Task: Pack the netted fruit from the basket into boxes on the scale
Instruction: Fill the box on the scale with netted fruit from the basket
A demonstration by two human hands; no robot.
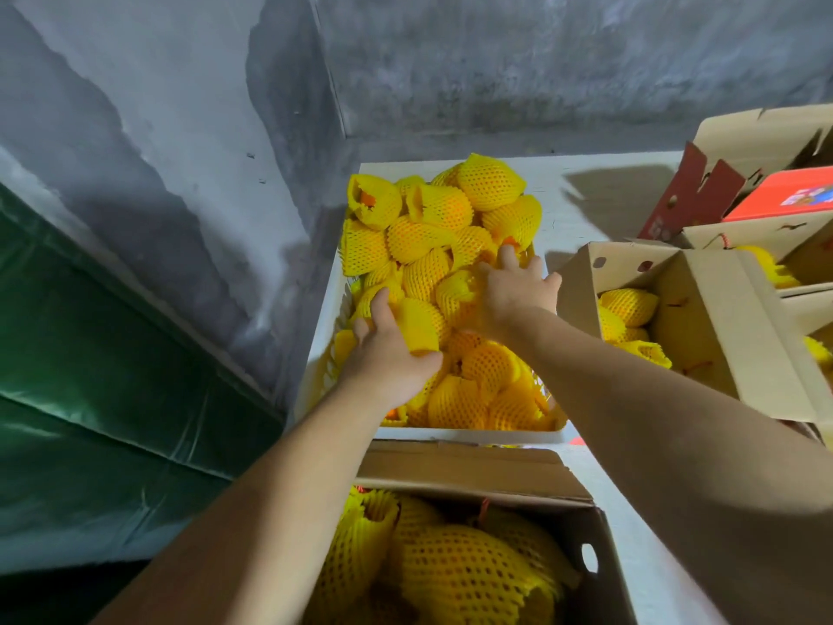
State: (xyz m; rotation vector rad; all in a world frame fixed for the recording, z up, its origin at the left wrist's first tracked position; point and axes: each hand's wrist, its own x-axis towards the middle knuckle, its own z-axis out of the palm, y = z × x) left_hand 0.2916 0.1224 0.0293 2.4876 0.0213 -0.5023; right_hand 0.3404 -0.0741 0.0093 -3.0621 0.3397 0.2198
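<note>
A yellow basket (334,354) on the white table holds a heap of fruit in yellow foam nets (489,182). My left hand (387,354) grips one netted fruit (421,327) in the middle of the heap, thumb curled under it. Beside it, my right hand (514,288) lies on another netted fruit (455,288), fingers spread over the pile and thumb against the net. Directly below me an open cardboard box (478,471) is nearly full of netted fruit. No scale can be seen under it.
At the right, a second cardboard box (703,318) has a few netted fruit in it. Behind it are more open boxes (766,133) and a red lid (784,196). A grey concrete wall runs along the left and back; green sheeting (90,354) covers the lower left.
</note>
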